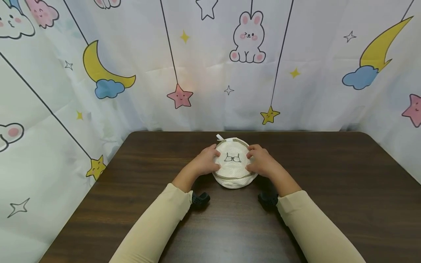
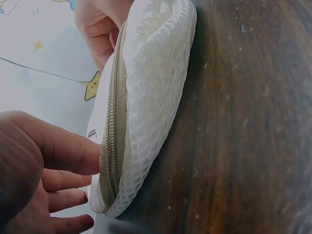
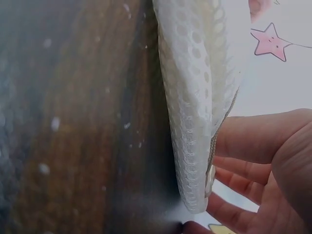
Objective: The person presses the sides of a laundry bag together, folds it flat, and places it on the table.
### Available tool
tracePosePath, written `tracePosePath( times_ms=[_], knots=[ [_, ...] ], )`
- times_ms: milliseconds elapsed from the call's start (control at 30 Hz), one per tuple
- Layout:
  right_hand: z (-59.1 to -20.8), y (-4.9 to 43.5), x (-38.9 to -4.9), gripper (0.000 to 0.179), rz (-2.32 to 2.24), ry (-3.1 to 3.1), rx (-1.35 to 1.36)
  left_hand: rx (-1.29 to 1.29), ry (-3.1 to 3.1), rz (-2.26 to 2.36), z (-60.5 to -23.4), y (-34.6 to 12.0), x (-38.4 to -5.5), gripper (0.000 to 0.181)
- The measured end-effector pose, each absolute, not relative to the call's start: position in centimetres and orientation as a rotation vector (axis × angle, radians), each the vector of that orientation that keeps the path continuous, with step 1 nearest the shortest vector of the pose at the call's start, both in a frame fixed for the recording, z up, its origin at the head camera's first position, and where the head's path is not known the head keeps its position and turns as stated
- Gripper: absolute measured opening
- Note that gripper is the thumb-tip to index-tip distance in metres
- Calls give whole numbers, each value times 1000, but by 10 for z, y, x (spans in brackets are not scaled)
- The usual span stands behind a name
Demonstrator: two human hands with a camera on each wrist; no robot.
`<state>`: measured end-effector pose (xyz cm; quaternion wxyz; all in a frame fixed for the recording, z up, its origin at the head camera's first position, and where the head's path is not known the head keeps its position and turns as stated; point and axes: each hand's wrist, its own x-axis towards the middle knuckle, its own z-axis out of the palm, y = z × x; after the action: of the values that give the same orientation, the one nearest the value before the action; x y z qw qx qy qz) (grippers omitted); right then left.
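Observation:
A round white mesh laundry bag, with a small bra drawing on its lid, rests on the dark wooden table. Its beige zipper runs round the upper rim, and a white tab sticks out at the back. My left hand holds the bag's left side, thumb at the zippered rim and fingers over the lid's edge. On the opposite side my right hand grips the rim in the same way. In the right wrist view, the thumb lies against the mesh edge, with the other fingers partly hidden behind it.
Beyond the table hangs a white curtain printed with stars, moons and rabbits. Black wrist devices sit under both cream sleeves, close over the tabletop.

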<state>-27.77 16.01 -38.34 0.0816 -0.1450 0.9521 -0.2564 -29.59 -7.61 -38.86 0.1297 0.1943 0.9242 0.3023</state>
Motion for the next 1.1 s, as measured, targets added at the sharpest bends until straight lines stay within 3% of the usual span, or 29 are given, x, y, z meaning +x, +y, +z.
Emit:
tracePosePath(
  times_ms=[267,500,833,1100],
  knots=[
    [-382,162,-274,35,-812,2878,-421,570,2738,902,-389,-74,-293,44],
    [-381,163,-269,51,-861,2960,-411,627,2820,1019,-390,-75,-283,50],
    [-380,169,-261,39,-1006,2868,-469,631,2733,1300,-389,-74,-277,48],
    [-383,170,-259,78,-944,2850,-547,671,2711,1211,-400,-70,-280,77]
  ],
)
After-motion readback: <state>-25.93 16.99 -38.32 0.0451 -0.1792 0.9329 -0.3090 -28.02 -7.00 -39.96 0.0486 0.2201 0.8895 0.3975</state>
